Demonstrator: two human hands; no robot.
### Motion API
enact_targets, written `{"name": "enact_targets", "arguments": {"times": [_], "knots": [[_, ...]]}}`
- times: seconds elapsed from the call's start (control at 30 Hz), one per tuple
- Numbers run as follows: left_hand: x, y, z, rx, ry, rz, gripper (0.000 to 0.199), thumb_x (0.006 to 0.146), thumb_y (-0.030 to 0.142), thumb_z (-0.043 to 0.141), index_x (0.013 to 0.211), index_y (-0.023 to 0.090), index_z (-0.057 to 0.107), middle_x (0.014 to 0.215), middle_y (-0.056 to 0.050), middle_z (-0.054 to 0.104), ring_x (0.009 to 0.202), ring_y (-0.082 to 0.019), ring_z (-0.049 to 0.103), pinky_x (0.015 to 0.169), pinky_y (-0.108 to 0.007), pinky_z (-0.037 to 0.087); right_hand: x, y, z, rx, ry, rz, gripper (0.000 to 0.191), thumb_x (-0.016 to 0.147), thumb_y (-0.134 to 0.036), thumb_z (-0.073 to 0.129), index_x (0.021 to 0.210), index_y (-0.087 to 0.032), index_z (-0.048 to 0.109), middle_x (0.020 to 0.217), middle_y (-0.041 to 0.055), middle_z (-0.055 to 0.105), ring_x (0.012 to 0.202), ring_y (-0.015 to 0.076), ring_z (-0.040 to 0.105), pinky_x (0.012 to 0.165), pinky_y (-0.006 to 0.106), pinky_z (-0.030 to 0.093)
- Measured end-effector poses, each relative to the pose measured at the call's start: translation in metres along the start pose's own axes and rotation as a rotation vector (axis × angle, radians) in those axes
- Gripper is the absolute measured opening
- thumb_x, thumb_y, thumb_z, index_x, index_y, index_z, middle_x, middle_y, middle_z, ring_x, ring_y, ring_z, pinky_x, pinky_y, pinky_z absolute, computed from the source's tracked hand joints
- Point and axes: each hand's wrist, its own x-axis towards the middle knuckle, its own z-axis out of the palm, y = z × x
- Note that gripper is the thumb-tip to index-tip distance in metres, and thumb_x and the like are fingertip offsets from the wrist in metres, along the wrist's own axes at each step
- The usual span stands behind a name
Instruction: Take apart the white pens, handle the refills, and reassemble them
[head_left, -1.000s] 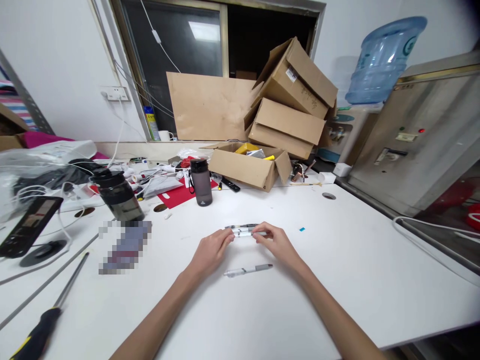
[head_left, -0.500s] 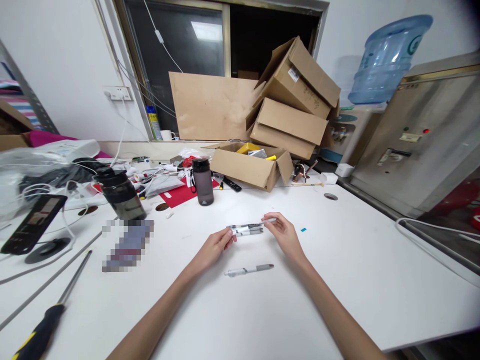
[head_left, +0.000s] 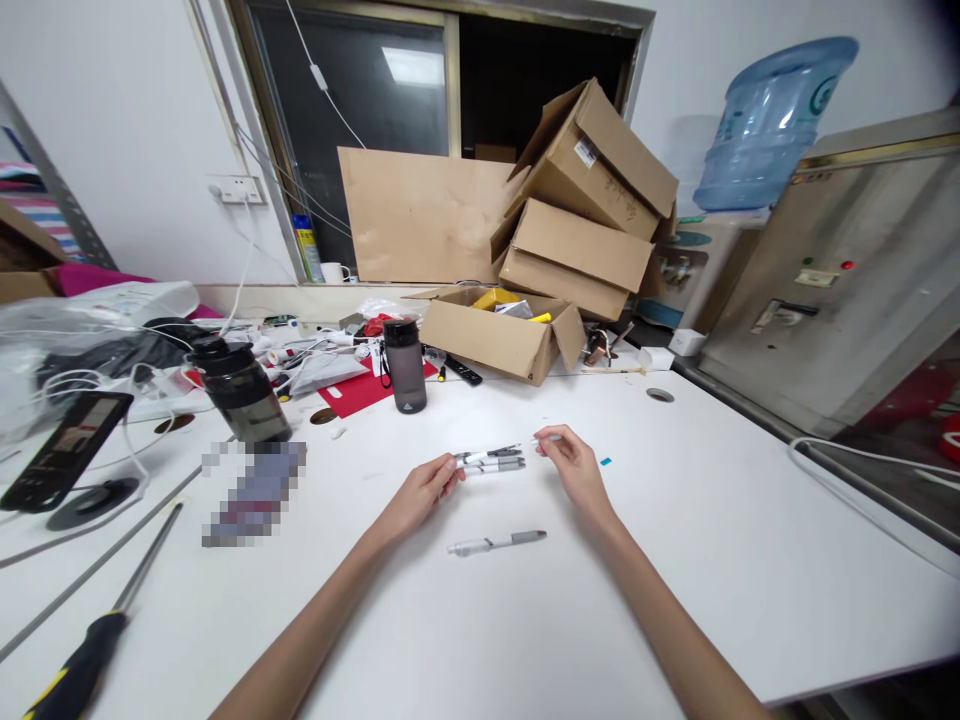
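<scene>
Spreading beneath 1 loose pen (head_left: 497,543), white table (head_left: 510,630) before dark window (head_left: 349,85).

The right grip (head_left: 576,470) has left the pens (head_left: 491,466).

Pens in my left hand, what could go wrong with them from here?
Your left hand pinches the pens near one end, so their free ends might splay or slip. The slim pale piece pinched in your right hand could drop. The lone pen lying nearer you might roll if bumped.
</scene>
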Motion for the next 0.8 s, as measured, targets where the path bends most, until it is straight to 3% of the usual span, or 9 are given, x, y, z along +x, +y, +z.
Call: {"name": "enact_targets", "arguments": {"times": [0.2, 0.4, 0.63, 0.8], "knots": [[-0.002, 0.006, 0.002, 0.059, -0.012, 0.039, 0.053, 0.102, 0.062, 0.032, 0.094, 0.019, 0.062, 0.071, 0.003, 0.046, 0.062, -0.014, 0.038, 0.058, -0.025, 0.030, -0.009, -0.004, 0.005, -0.173, -0.118, -0.020, 0.032, 0.094, -0.053, 0.057, 0.093, -0.022, 0.068, 0.099, 0.0063, 0.070, 0.088, 0.0229, 0.068, 0.087, 0.036, 0.051], [-0.003, 0.009, 0.004, 0.078, -0.032, 0.063, 0.051, 0.102, 0.061, 0.033, 0.091, 0.019, 0.061, 0.071, 0.003, 0.045, 0.063, -0.014, 0.039, 0.058, -0.025, 0.031, -0.015, -0.006, 0.013, -0.191, -0.260, 0.009, 0.043, 0.097, -0.056, 0.051, 0.077, -0.021, 0.064, 0.080, 0.0029, 0.067, 0.077, 0.0200, 0.063, 0.078, 0.031, 0.049], [0.000, 0.005, -0.004, 0.095, 0.053, 0.029, 0.052, 0.103, 0.060, 0.031, 0.093, 0.019, 0.062, 0.071, 0.004, 0.045, 0.063, -0.015, 0.040, 0.060, -0.025, 0.032, 0.000, -0.001, -0.006, -0.156, -0.036, 0.011, 0.047, 0.093, -0.063, 0.053, 0.072, -0.021, 0.060, 0.075, 0.0039, 0.064, 0.068, 0.0195, 0.058, 0.071, 0.032, 0.048], [-0.004, 0.010, -0.002, 0.196, 0.092, 0.066, 0.049, 0.104, 0.056, 0.031, 0.092, 0.021, 0.063, 0.069, 0.003, 0.048, 0.065, -0.016, 0.044, 0.065, -0.026, 0.035, 0.001, -0.007, -0.009, -0.152, -0.022, -0.064, 0.040, 0.093, -0.059, 0.056, 0.081, -0.022, 0.061, 0.085, 0.0047, 0.067, 0.075, 0.0199, 0.062, 0.077, 0.033, 0.051]]}}
